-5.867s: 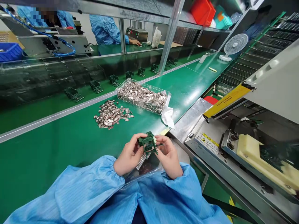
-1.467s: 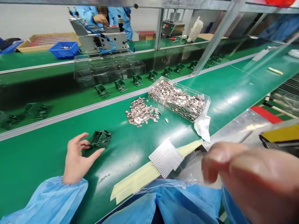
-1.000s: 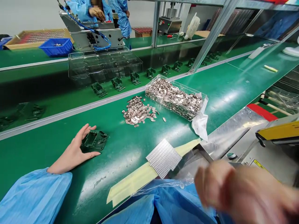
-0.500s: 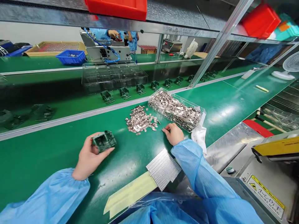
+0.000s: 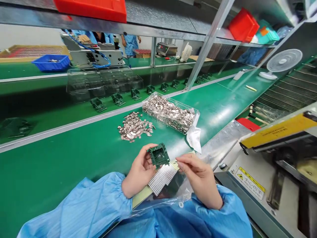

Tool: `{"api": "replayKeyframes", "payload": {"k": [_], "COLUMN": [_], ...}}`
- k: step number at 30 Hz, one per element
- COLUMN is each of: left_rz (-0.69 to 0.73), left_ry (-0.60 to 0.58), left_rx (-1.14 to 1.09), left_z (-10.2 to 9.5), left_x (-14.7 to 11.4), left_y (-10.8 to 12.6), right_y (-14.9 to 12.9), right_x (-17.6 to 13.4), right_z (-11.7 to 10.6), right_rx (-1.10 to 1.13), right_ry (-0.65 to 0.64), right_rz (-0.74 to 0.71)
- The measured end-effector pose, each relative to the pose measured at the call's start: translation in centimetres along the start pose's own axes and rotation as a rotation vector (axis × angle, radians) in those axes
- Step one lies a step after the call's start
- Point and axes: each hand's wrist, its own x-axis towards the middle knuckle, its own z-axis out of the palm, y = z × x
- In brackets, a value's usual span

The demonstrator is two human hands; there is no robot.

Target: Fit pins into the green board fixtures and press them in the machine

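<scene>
A green bench (image 5: 61, 158) crosses the room beneath a steel shelf (image 5: 168, 29). With the part (image 5: 159, 155) as the centre of the dial, a blue bin (image 5: 51, 63) sits far back at ten o'clock. Beyond the rail (image 5: 74, 124), a row (image 5: 118, 99) of similar green parts runs from ten to just past one, and a clear tray (image 5: 104, 82) lies behind it between ten and eleven. A co-worker (image 5: 130, 44) in blue stands between eleven and twelve. On the bench, a loose metal pile (image 5: 135, 127) lies between ten and eleven. The left hand (image 5: 138, 174), at eight, grips the part by its side, its square opening towards the camera. Silvery strips (image 5: 158, 183) lie at six. A clear box (image 5: 168, 114) heaped with metal bits stands between twelve and one, and white tissue (image 5: 194, 138) lies at two. The right hand (image 5: 201, 178), at four, pinches a tiny piece (image 5: 176, 161) between thumb and forefinger, near the part; its shape is indistinct. A machine (image 5: 257, 211) stands at four, farther out.
</scene>
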Motion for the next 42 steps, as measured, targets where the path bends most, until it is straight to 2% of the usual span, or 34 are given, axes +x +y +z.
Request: {"api": "replayKeyframes", "payload": {"k": [4,9,16,22,26,31,37,42], "left_rz": [0.013,0.032,0.059,0.072,0.057,0.042,0.028,0.007], "left_ry": [-0.031,-0.049,-0.097,-0.047,0.005,-0.001,0.011,0.016], "left_rx": [0.045,0.073,0.127,0.273,0.313,0.329,0.278,0.321], "left_z": [0.7,0.7,0.3,0.2,0.3,0.4,0.8,1.0], "left_x": [-0.8,-1.5,-1.8,-2.0,-2.2,-2.4,-2.6,-2.9], "left_y": [-0.5,-0.8,-1.1,-1.6,-1.8,-1.6,-1.3,-1.6], "right_y": [0.0,0.7,1.1,1.3,1.2,1.5,2.0,2.3], "right_x": [-1.3,-1.6,-1.9,-2.6,-2.7,-2.4,-2.8,-3.2], "right_z": [2.1,4.2,5.0,5.5,5.3,5.3,5.6,6.3], "right_rx": [0.086,0.039,0.015,-0.042,0.110,0.379,0.433,0.486], "right_ry": [0.124,0.134,0.158,0.165,0.180,0.144,0.186,0.214], "right_rz": [0.120,0.156,0.181,0.168,0.233,0.337,0.371,0.388]}}
